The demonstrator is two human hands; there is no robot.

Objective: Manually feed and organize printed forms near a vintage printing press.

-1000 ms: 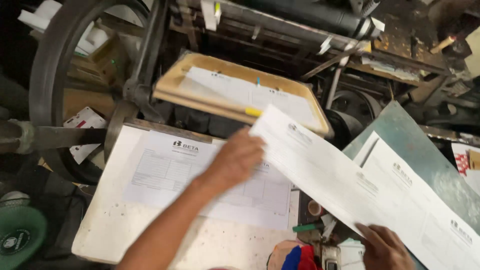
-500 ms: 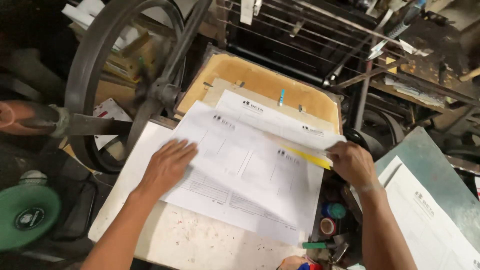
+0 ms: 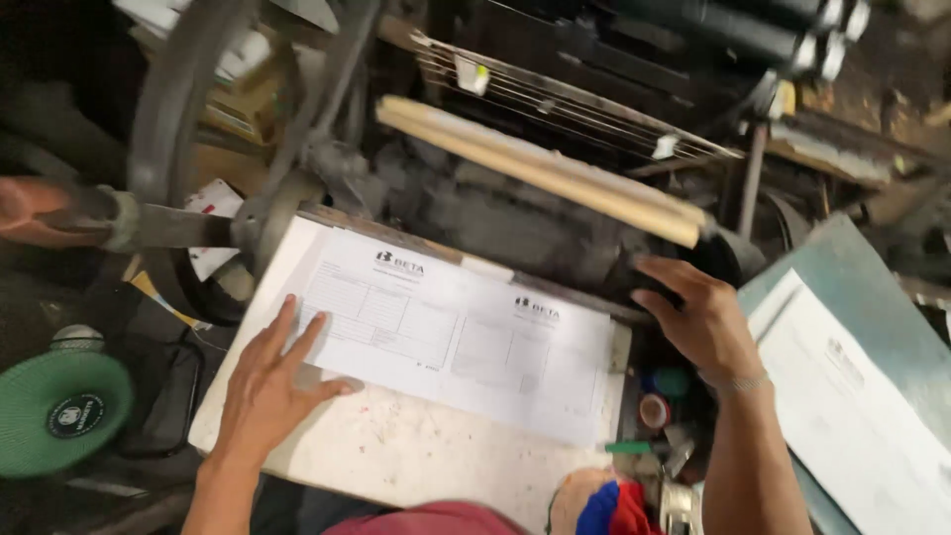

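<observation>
A white printed sheet (image 3: 466, 342) with two ruled forms lies flat on a pale, stained board (image 3: 416, 456). My left hand (image 3: 265, 381) rests palm down on the board's near left part, fingers spread, fingertips on the sheet's left edge. My right hand (image 3: 698, 317) hovers open past the sheet's right edge, fingers apart, holding nothing, next to the dark press body. The wooden platen (image 3: 540, 168) of the press is tilted up edge-on behind the sheet.
A large iron flywheel (image 3: 163, 129) and shaft stand at the left. A green round disc (image 3: 59, 411) sits low left. A stack of printed sheets (image 3: 862, 416) lies on a grey-green surface at the right. Small pots and coloured rags (image 3: 634, 500) crowd the board's right end.
The sheet has been laid flat on the board and my right hand has let go of it. The wooden platen has swung closed to edge-on. My left hand slid to the sheet's left edge.
</observation>
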